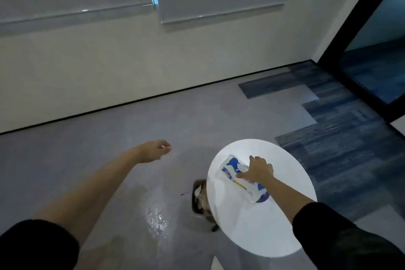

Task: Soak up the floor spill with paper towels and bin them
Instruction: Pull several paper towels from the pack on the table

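Reaching with my right hand (259, 171), I pinch a sheet from the towel pack (238, 176) for the spill (156, 221); my left hand (156, 150) hangs loose, empty.

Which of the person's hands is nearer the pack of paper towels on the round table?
Right. The right hand rests on the pack of paper towels on the round table; the left hand hangs over the floor, well to its left.
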### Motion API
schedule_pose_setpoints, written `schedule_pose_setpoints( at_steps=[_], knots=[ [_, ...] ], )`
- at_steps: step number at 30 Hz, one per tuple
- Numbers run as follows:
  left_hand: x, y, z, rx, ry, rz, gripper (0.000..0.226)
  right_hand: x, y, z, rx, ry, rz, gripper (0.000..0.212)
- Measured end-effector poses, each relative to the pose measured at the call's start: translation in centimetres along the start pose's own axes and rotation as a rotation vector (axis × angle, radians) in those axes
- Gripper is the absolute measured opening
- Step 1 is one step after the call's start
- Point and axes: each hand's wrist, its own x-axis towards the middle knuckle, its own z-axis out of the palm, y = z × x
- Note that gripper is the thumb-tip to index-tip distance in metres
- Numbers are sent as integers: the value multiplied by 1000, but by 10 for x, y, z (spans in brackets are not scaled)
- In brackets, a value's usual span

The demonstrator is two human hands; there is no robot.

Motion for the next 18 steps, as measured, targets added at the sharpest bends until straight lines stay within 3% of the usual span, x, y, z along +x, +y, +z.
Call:
schedule_pose_setpoints(
  at_steps=[6, 10, 13, 16, 18],
  knots=[
    [3, 14, 84, -209, -59, 62, 37, -1, 23, 23, 52, 91, 14, 27],
    [8, 29, 126, -310, -110, 68, 29, -3, 29, 17, 229, 175, -83, 27],
    [13, 42, 149, -367, -122, 85, 21, -6, 33, 6, 216, 173, -159, 28],
    [20, 52, 170, -459, -151, 71, 28, -13, 37, -12, 280, 343, -193, 29],
    [22, 63, 181, -502, -153, 56, 31, -19, 39, -18, 315, 363, -252, 28]
  ],
)
